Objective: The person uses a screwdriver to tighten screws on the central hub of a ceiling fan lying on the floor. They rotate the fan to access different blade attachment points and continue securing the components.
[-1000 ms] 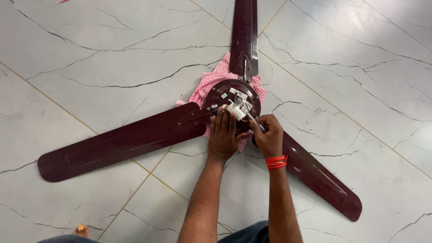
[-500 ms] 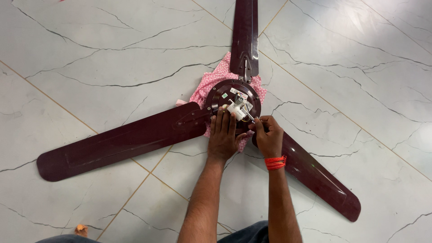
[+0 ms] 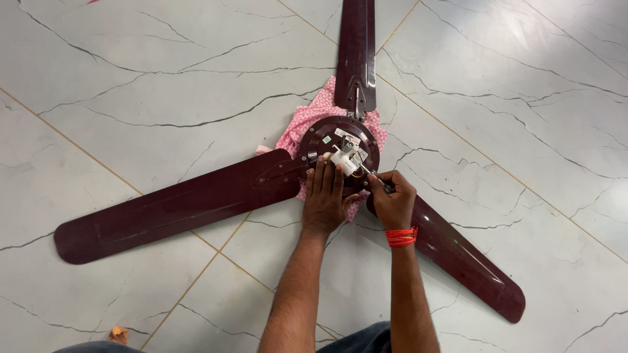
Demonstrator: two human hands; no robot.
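Left hand: the left hand lies flat, fingers straight and together, palm down on the near rim of the hub; it grips nothing, only presses.
Right hand: the right hand is closed around a thin tool, whose metal tip slants up and left toward the white part at the hub's middle. What sort of tool it is cannot be told.
Wrist: an orange band circles the right wrist.
Hub: round, dark maroon, facing up, with small labels and short wires by the white part.
Fan: the fan lies flat on the floor, hub near the middle of the view.
Blades: three maroon blades join the hub. The left blade runs toward the floor's left edge, the top blade runs off the top edge, the right blade passes under the right forearm toward the lower right corner.
Cloth: a pink patterned cloth sits under the hub, showing at its left and right sides.
Floor: pale marble-look tiles with dark veins and thin tan joints.
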